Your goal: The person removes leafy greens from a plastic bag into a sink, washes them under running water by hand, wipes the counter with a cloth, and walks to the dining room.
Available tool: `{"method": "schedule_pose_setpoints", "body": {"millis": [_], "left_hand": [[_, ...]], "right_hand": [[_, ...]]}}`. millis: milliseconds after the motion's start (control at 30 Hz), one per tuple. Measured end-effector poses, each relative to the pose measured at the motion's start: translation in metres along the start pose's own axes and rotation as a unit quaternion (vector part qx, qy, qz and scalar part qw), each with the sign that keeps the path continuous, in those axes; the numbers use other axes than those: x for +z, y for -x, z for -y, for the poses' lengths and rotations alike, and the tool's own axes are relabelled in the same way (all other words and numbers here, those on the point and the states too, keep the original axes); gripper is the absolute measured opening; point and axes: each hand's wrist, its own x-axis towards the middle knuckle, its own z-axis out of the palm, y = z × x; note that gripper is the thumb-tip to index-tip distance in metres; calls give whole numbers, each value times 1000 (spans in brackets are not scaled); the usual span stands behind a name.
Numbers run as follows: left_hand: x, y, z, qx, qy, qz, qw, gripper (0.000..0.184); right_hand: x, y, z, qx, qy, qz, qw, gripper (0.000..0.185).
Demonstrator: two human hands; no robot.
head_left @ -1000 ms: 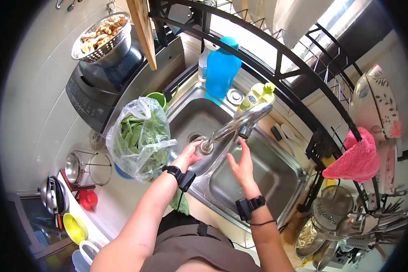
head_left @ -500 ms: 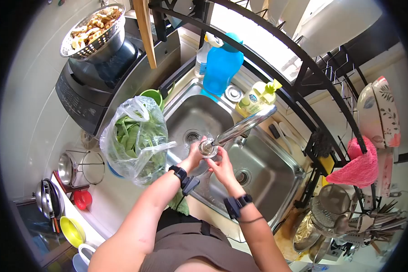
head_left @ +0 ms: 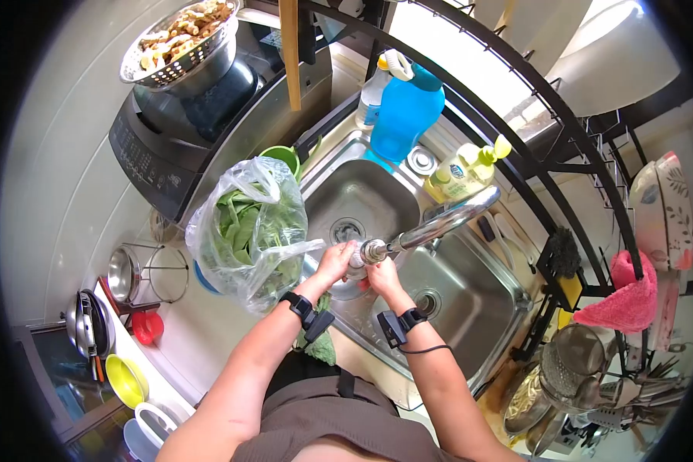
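Both hands are together over the steel double sink (head_left: 362, 194), below the faucet (head_left: 446, 219). My left hand (head_left: 336, 263) is closed on a clear, glass-like item (head_left: 356, 262) under the faucet's base. On the right side of that item, my right hand (head_left: 382, 277) has its fingers curled in against it. The faucet hides part of the item and the fingertips. A clear plastic bag of leafy greens (head_left: 242, 223) stands just left of my left hand.
Behind the sink are a blue bottle (head_left: 406, 112) and a yellow soap bottle (head_left: 463, 173). A black rack (head_left: 547, 85) arches over it. A rice cooker (head_left: 154, 146) is at the left, utensils (head_left: 631, 389) at the right.
My right hand, apart from the left and open at first, has moved left and closed in on the clear item. The faucet spout has swung slightly, and the whole view has shifted.
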Motion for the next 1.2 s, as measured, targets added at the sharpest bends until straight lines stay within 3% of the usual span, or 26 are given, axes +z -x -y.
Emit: {"method": "schedule_pose_setpoints", "body": {"millis": [67,167,267,367,400,433,467,500,533,600,667,700,733,867,933,1000,1033,1067,1133,1200], "left_hand": [[-3,-5,-4,-2,-46,1,999,52],[-7,-12,-3,13,-89,8,996,54],[3,-22,4,67,-49,3,997,52],[11,-30,13,39,65,-16,997,49],[13,-30,13,-28,102,-14,994,46],[17,-29,12,-97,139,-12,986,44],[21,-31,14,-98,141,-9,985,44],[26,-40,26,-64,197,-4,978,43],[30,-39,21,-31,252,1,967,43],[36,-42,21,-45,270,-17,962,47],[36,-54,31,-105,360,-50,926,46],[34,-54,24,-116,366,-22,923,46],[28,-55,14,-210,447,102,864,45],[36,-58,7,-137,437,133,879,34],[40,-55,-2,-109,415,126,894,29],[39,-47,-13,-112,398,192,890,21],[35,-52,-5,-59,384,304,870,19],[35,-56,4,-62,380,307,870,19],[38,-62,18,-110,380,221,891,23],[39,-50,16,-125,372,213,895,22]], "right_hand": [[1,-3,7,-25,76,-33,996,15],[-1,-7,12,74,30,-9,997,12],[3,-26,-16,29,76,-80,993,9],[3,-26,-13,64,116,-75,988,15],[3,-26,-17,65,118,-77,988,15],[5,-25,-23,22,129,-99,986,13],[5,-23,-29,-20,141,-121,983,13],[2,-16,-22,-79,204,-107,970,21],[5,-8,-17,-77,206,-111,969,21],[20,5,-10,-78,78,-174,979,41],[27,-7,-57,-176,67,-149,971,58],[27,6,-39,-143,57,-142,978,61],[21,25,-22,-103,44,-144,983,65],[-6,53,14,-120,107,-204,966,74],[-16,62,41,-168,102,-233,952,73],[-25,67,74,-200,120,-177,956,65],[-23,67,93,-252,121,-184,942,47],[-21,59,88,-251,118,-190,942,47],[-22,49,78,-320,265,-163,895,32],[-30,67,80,-315,286,-196,884,22]]}}
